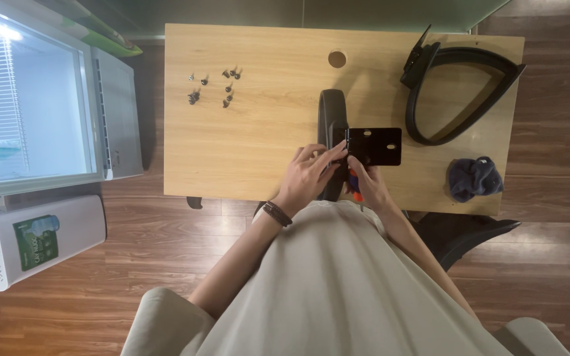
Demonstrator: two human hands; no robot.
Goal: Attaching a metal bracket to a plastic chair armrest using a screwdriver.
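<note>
Black steel and pale wood make up the scene. Judged from how things lie, the work looks early: roughly 9 small dark screws (214,86) sit loose in a scatter on the far left part of the light wooden tabletop (252,138), well apart from the hands, and none can be seen seated in the flat black metal plate with pale holes (376,146). The left hand (310,175) has its fingers stretched out, tips pressing the plate's left edge where it meets the curved black plastic arm piece (332,125). The right hand (366,186) is curled under the plate around an orange-handled tool (355,195); how tightly it grips, I cannot tell. Further right a large black D-shaped frame part (460,92) lies unattached, and near the table's front right corner sits a crumpled dark blue cloth (473,178). Around the table: brown wood plank flooring (133,264), with white appliances (41,132) at the left
</note>
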